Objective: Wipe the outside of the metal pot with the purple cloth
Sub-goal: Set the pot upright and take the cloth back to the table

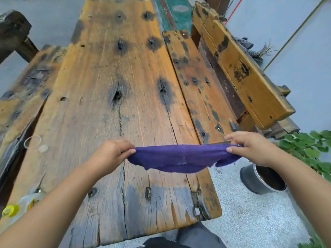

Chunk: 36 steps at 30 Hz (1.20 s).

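Note:
The purple cloth is stretched flat and sagging between both hands, held in the air above the near part of the wooden table. My left hand pinches its left edge, my right hand pinches its right edge. The metal pot stands on the ground to the right of the table, below my right forearm, which hides part of its rim. Its inside looks dark.
A wooden bench runs along the table's right side. A rubber band and a plastic bottle with a yellow cap lie at the table's left edge. Green plants grow at the right. The ground is grey gravel.

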Each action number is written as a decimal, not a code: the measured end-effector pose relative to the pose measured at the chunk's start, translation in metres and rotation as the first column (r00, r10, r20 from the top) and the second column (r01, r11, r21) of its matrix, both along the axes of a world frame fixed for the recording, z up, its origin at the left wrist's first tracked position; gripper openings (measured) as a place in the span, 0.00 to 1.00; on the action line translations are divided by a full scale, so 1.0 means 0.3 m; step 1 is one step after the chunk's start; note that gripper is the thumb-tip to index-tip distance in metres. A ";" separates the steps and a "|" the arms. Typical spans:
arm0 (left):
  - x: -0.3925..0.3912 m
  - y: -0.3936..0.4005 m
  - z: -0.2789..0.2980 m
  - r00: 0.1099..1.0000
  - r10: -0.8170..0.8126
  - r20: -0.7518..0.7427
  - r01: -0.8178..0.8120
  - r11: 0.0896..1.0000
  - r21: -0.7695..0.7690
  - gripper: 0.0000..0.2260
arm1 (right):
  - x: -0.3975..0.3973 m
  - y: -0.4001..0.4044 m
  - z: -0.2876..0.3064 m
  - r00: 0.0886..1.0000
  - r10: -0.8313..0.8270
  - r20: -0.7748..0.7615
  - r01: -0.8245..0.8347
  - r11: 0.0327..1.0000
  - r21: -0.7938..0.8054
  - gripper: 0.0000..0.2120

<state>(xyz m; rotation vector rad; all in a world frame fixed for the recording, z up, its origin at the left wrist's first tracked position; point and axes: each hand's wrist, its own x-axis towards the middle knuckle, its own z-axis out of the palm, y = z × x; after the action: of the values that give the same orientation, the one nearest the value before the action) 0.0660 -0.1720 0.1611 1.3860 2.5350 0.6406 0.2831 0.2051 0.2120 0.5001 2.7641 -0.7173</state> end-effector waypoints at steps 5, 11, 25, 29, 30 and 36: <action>-0.057 -0.011 -0.028 0.998 0.057 -0.034 -0.057 0.998 0.012 0.28 | -0.091 0.039 -0.073 0.992 -0.112 -0.057 0.098 0.974 -0.206 0.08; -0.175 0.086 -0.142 0.975 0.220 0.022 -0.220 0.975 -0.010 0.17 | -0.291 0.156 -0.250 0.991 -0.099 0.090 0.124 0.938 -0.323 0.09; -0.705 0.411 -0.627 0.941 0.320 0.105 -0.256 0.882 -0.396 0.06 | -0.881 0.424 -0.786 0.991 -0.072 0.112 0.079 0.995 -0.058 0.05; -0.751 0.398 -0.669 0.952 0.293 0.084 -0.254 0.915 -0.314 0.05 | -0.917 0.456 -0.824 0.999 0.035 -0.024 -0.035 0.999 0.025 0.03; -0.740 0.373 -0.672 0.966 0.250 0.068 -0.220 0.930 -0.295 0.05 | -0.895 0.452 -0.829 0.994 0.084 -0.072 -0.081 0.995 0.050 0.03; -0.528 0.210 -0.728 0.999 0.027 -0.036 -0.037 0.940 -0.338 0.10 | -0.646 0.362 -0.862 0.885 0.457 -0.093 -0.436 0.881 0.182 0.03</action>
<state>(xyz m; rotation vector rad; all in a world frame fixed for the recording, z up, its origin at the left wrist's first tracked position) -0.0923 -0.1090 -0.0573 1.2420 2.5413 0.1724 0.0892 0.3138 -0.0467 -0.1759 2.9093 -0.4356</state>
